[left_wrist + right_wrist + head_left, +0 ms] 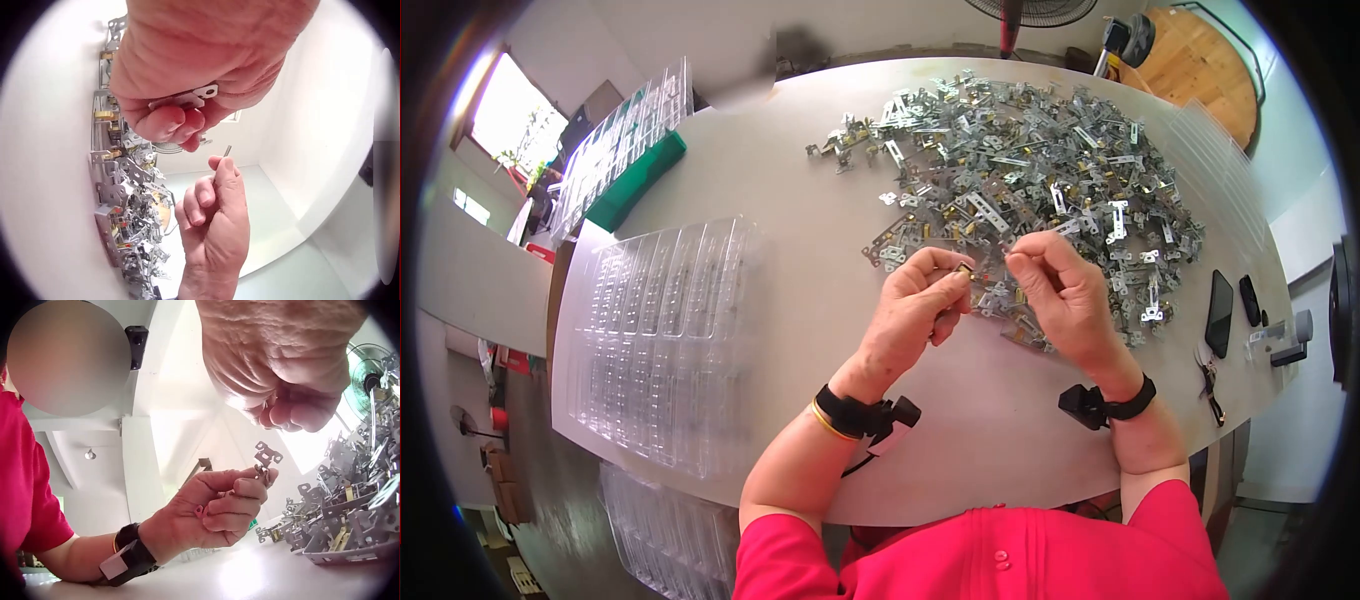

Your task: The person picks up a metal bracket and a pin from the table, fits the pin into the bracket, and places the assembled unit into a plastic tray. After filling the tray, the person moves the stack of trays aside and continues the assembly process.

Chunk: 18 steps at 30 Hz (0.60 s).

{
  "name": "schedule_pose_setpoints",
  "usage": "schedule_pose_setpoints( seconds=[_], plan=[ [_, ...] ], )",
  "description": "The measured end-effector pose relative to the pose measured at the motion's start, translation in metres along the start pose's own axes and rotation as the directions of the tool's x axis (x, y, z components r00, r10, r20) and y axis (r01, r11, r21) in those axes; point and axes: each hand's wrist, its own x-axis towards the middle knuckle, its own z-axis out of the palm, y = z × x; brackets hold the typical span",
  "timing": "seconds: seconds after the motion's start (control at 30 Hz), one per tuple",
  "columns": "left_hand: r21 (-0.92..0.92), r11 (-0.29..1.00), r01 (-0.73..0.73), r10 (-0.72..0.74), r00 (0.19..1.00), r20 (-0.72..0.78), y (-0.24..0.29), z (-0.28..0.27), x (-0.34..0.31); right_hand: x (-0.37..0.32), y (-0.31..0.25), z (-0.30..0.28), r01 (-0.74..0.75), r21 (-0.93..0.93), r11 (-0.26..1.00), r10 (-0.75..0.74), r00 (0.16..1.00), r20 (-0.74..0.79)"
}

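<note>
My left hand (920,305) grips a small stamped metal bracket (269,453) in front of the pile; its flat end with holes sticks up past the thumb and forefinger in the right wrist view. Seen from the left wrist, a metal plate (208,92) with a round hole shows between the palm and the curled fingers. My right hand (1060,295) is a short way to the right, apart from the left. Its thumb and forefinger pinch a thin metal pin (227,150), whose tip points up in the left wrist view.
A wide heap of metal brackets (1040,170), some with brass-coloured parts, covers the table's far side. Stacked clear plastic trays (665,330) lie at left, beside a green bin (635,180). Pliers (1210,385) and a phone (1219,313) lie at right. A fan (1032,10) stands behind.
</note>
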Motion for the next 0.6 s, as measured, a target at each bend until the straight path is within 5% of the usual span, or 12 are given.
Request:
schedule_pose_setpoints(
  seconds=[0.17, 0.6],
  plan=[
    [-0.242, 0.970, -0.026, 0.029, 1.000, 0.008, -0.0073, -0.0102, 0.0039, -0.0011, -0.0049, 0.0036, -0.093, -0.076, 0.993, 0.097, 0.994, 0.050],
    [-0.181, 0.982, -0.059, 0.068, 0.997, 0.043, -0.0096, -0.0095, 0.0040, -0.0012, -0.0073, 0.0031, -0.149, -0.140, 0.979, 0.164, 0.981, 0.103]
  ],
)
